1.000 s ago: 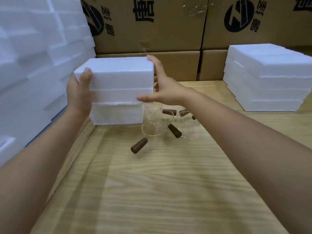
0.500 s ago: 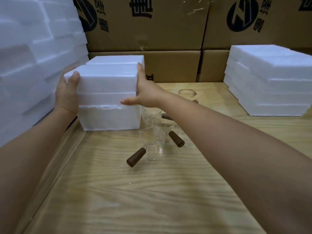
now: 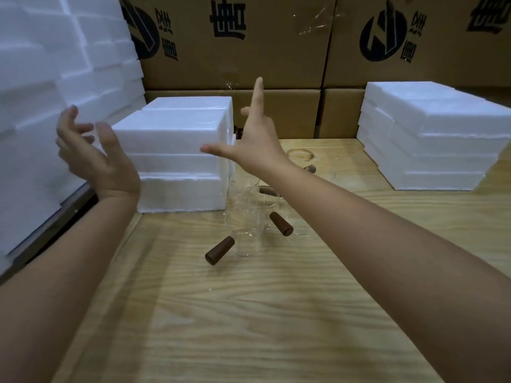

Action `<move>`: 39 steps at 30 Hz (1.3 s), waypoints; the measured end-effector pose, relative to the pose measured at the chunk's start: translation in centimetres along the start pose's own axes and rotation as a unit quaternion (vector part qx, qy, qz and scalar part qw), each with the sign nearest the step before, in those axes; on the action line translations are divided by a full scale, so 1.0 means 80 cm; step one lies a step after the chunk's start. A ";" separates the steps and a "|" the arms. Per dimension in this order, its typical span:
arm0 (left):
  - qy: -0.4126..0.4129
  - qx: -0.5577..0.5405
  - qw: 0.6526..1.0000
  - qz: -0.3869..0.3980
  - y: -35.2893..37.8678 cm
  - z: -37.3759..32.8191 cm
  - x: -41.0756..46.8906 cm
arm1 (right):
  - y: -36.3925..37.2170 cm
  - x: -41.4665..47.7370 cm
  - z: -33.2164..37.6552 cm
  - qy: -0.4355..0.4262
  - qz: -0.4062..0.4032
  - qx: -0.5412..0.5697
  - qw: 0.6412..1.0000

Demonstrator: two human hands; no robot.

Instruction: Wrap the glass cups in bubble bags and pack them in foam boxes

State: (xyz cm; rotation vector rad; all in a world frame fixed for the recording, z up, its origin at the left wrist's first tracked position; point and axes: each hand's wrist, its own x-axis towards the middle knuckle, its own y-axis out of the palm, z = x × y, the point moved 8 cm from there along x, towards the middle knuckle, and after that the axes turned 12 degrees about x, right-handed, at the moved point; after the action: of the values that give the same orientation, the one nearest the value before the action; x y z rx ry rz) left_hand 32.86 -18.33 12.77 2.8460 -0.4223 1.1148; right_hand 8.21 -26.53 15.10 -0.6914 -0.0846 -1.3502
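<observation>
A stack of white rectangular foam boxes (image 3: pixel 177 150) stands on the pale wooden table (image 3: pixel 249 322). The left hand (image 3: pixel 96 161) and right hand (image 3: pixel 255 145) flank it, fingers spread wide and holding nothing. Clear glass cups with brown wooden handles (image 3: pixel 246 230) cluster just right of the stack, below the right wrist.

Open counter (image 3: pixel 249 322) spreads in front. Glass cups (image 3: pixel 244 233) cluster at mid-counter, just beside the foam boxes (image 3: pixel 177 172); a foam wall (image 3: pixel 33 111) blocks the left, a foam stack (image 3: pixel 431 150) the far right.
</observation>
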 end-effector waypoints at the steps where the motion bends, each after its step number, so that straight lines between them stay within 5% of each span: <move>1: 0.011 0.006 1.000 -0.016 -0.008 -0.018 -0.015 | -0.015 -0.011 0.006 -0.017 -0.031 0.012 0.999; 11: 0.134 -0.147 0.962 0.188 -0.041 -0.166 -0.240 | -0.140 -0.232 -0.042 -0.064 -0.285 0.090 0.952; 18: -0.055 -0.098 0.924 0.366 -0.017 -0.145 -0.330 | -0.148 -0.274 -0.106 0.076 -0.276 0.135 0.949; 23: -0.155 -0.057 0.926 0.340 -0.020 -0.121 -0.324 | -0.138 -0.263 -0.125 0.125 -0.246 0.098 0.956; 28: -0.147 -0.040 0.934 0.324 -0.019 -0.123 -0.319 | -0.092 -0.240 -0.117 0.139 -0.165 0.068 0.974; 34: -0.075 0.023 0.987 0.138 -0.053 -0.121 -0.276 | -0.044 -0.216 -0.107 0.158 -0.117 0.028 0.980; 39: -0.199 0.136 0.961 0.137 -0.057 -0.058 -0.247 | -0.044 -0.219 -0.110 0.140 -0.138 0.030 0.980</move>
State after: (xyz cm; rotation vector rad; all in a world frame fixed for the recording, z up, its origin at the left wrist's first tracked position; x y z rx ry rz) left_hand 17.18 -8.65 3.10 3.3457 -0.7615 0.6605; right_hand -2.18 -16.02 1.81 -0.4429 0.0059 -1.6942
